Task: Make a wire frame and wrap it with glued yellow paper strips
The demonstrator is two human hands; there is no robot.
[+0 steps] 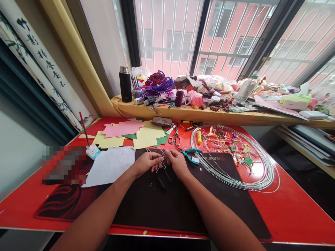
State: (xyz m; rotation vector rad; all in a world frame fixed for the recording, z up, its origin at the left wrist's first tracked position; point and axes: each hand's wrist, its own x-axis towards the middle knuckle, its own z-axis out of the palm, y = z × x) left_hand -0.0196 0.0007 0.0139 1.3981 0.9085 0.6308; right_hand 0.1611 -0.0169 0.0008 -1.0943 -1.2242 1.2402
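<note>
Both hands meet over the black desk mat (157, 205), working on a small piece of bent silvery wire (164, 162). My left hand (146, 163) pinches the wire from the left, fingers closed. From the right, my right hand (176, 162) grips it between thumb and fingers. A curved end of the wire hangs below the fingertips; the rest is hidden by them. Beneath the hands lie black-handled pliers (161, 182), partly covered. Teal-handled pliers (192, 151) rest just right of my right hand, and scissors (175, 136) lie farther back.
A large coil of silvery wire (272, 174) lies at right around colourful scraps (232, 143) and a yellow glue stick (199, 137). White paper (110, 165), a white glue bottle (92, 152) and yellow sheets (149, 135) are at left. A cluttered sill (162, 111) with a black thermos (125, 85) runs behind.
</note>
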